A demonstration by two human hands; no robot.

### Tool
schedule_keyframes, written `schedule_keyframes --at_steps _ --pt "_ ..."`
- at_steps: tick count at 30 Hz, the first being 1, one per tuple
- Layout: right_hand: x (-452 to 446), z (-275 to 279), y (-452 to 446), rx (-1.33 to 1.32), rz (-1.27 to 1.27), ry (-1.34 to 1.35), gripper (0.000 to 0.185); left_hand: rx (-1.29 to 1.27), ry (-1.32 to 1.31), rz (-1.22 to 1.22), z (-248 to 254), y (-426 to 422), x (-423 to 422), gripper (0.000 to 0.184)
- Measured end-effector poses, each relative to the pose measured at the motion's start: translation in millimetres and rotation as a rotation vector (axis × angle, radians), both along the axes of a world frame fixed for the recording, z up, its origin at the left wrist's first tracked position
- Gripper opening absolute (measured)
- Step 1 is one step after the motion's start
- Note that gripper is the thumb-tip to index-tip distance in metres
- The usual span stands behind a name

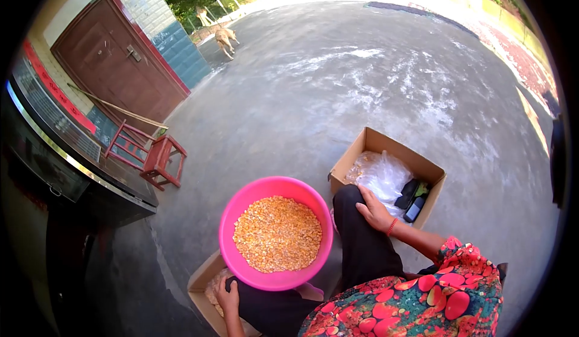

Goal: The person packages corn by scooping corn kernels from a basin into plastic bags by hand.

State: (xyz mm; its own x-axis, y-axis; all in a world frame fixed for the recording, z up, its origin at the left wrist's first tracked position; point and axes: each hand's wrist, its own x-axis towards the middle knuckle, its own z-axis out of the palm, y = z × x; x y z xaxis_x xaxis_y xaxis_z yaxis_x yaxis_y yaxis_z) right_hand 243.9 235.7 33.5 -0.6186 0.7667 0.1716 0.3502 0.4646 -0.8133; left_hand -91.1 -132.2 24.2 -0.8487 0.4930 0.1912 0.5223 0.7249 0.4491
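A pink basin (pixel 326 207) of yellow corn kernels (pixel 277 234) stands in front of me, between my knees. My left hand (pixel 228 299) rests on my left knee, near the basin's lower rim, with its fingers apart and nothing in it. Beneath that hand is a cardboard box (pixel 196 284), partly hidden by my leg and the basin. On my right knee lies my right hand (pixel 375 210), fingers stretched out and holding nothing. Just beyond it sits an open cardboard box (pixel 398 141) with a clear plastic bag (pixel 381 177) and dark objects (pixel 410 195) inside.
A red wooden chair (pixel 160 156) stands at the left by a dark cabinet (pixel 108 186), with a long stick (pixel 120 106) near it. Behind are a brown door (pixel 114 53) and a dog (pixel 225 38). Grey concrete floor (pixel 289 108) stretches ahead.
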Motion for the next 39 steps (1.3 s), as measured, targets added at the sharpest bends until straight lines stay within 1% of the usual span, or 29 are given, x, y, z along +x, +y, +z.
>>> schedule_keyframes --at_steps 2,6,10,12,15,18,21,23,24,26,27,29,31,32,34,35,37,38,39 --pt "-1 1 0 0.019 0.020 -0.006 0.056 0.058 -0.207 0.015 7 0 -5 0.039" --pt "-5 7 -3 -0.003 0.027 0.000 0.055 0.031 -0.259 0.015 4 1 -12 0.038" --pt "-2 3 -2 0.018 0.023 -0.009 0.055 0.013 -0.201 -0.014 4 6 -6 0.034" --pt "0 1 -1 0.021 0.023 -0.009 0.055 0.006 -0.082 -0.015 8 11 4 0.030" --pt "1 1 2 -0.003 0.028 0.000 0.055 0.068 -0.082 -0.013 3 7 3 0.027" --pt "3 4 2 -0.026 0.039 -0.018 0.055 0.069 -0.006 -0.026 -3 3 2 0.026" --pt "6 0 4 -0.041 0.057 0.049 0.051 0.055 -0.006 -0.002 -4 0 2 0.026" --pt "10 -4 6 -0.115 0.066 0.168 0.046 0.053 -0.002 0.005 -4 0 3 0.026" --pt "13 -14 9 -0.118 0.064 0.170 0.046 0.051 0.000 0.015 -4 -1 4 0.026" --pt "22 -54 19 -0.341 -0.072 0.210 0.041 0.059 -0.017 0.020 -3 -1 3 0.026" --pt "30 -79 24 -0.261 -0.132 0.122 0.041 0.070 -0.035 0.030 -3 0 3 0.027" --pt "55 -109 26 -0.113 -0.155 -0.224 0.044 0.058 -0.027 0.026 0 0 7 0.029" --pt "88 -159 30 -0.006 -0.161 -0.453 0.051 0.047 -0.020 0.021 5 2 9 0.031" --pt "101 -162 29 -0.008 -0.163 -0.455 0.051 0.056 -0.032 0.027 9 4 11 0.033" --pt "127 -155 22 -0.039 0.030 -0.905 0.055 0.062 -0.047 0.029 10 7 13 0.035" --pt "136 -157 21 -0.042 0.029 -0.906 0.055 0.048 -0.034 0.033 10 7 13 0.034" --pt "153 -167 17 -0.142 -0.014 -0.927 0.051 0.029 -0.021 0.036 9 7 12 0.034" --pt "163 -181 19 -0.145 -0.014 -0.927 0.051 0.029 -0.018 0.041 6 7 10 0.033" --pt "170 -200 22 -0.143 -0.060 -0.925 0.043 0.028 -0.015 0.045 4 7 9 0.033"
